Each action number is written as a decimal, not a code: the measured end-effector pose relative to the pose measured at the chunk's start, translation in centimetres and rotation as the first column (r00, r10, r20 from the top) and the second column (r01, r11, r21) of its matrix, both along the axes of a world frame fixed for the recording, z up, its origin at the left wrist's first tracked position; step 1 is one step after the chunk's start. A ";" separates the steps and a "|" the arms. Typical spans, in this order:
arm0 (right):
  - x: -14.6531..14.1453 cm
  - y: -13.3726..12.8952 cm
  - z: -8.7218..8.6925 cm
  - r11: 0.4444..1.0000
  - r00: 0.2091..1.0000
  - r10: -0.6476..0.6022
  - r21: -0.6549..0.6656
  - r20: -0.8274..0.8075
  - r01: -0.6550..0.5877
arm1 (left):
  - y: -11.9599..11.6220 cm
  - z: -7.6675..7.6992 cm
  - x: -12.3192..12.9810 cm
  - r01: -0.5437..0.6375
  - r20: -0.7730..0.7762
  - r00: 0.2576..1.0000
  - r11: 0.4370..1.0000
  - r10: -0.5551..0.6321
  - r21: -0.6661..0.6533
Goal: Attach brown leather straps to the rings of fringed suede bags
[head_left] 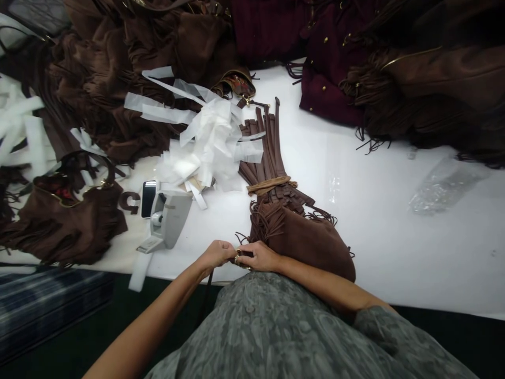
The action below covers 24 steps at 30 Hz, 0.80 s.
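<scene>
At the near edge of the white table [386, 226], left hand [218, 253] and right hand [262, 257] pinch a small gold-coloured metal fitting [237, 258], seemingly mid-work, beside a brown fringed bag [315, 242]; beyond, flat brown straps [270, 147] lie bundled, apparently unused.

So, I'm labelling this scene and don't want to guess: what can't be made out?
Metal fitting: head view; too small, partly covered by the left hand and right hand.
Clear plastic bag: head view; contents too small and blurred.
Nearest brown bag: head view; lower part behind right forearm.
Plaid cloth: head view; cut off by left edge.
</scene>
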State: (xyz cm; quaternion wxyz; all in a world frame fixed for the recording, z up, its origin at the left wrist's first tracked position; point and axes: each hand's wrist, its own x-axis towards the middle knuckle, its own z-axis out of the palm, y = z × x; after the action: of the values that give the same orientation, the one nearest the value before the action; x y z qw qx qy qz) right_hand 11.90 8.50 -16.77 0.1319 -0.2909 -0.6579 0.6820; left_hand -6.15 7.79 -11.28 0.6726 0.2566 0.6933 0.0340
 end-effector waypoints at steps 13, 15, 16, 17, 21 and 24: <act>-0.4 -0.6 -0.2 0.983 0.991 -0.108 0.160 0.076 0.095 | -4.9 1.9 -1.9 -0.098 0.178 0.982 0.977 0.064 0.189; -0.3 -0.7 -0.2 0.980 0.992 -0.109 0.175 0.069 0.096 | -5.6 1.8 -1.2 -0.137 0.162 0.980 0.980 0.114 0.142; -0.2 -0.7 -0.2 0.979 0.993 -0.105 0.183 0.062 0.092 | -5.8 1.7 -0.9 -0.145 0.146 0.981 0.982 0.127 0.121; -0.1 -0.7 -0.1 0.978 0.994 -0.098 0.190 0.054 0.086 | -6.0 1.5 -0.6 -0.148 0.128 0.983 0.983 0.134 0.110; 0.2 -0.7 0.1 0.975 0.998 -0.065 0.216 0.025 0.058 | -5.9 1.2 -0.1 -0.146 0.083 0.987 0.978 0.135 0.146; 0.3 -0.7 0.1 0.972 0.999 -0.052 0.229 0.010 0.048 | -5.6 1.2 -0.1 -0.123 0.061 0.992 0.977 0.114 0.176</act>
State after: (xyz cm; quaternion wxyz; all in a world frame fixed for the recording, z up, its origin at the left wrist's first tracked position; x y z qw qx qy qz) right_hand 12.24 7.80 -16.67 0.1763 -0.2960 -0.7254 0.5959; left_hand -6.30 2.22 -10.07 0.6607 0.2736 0.6842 0.1427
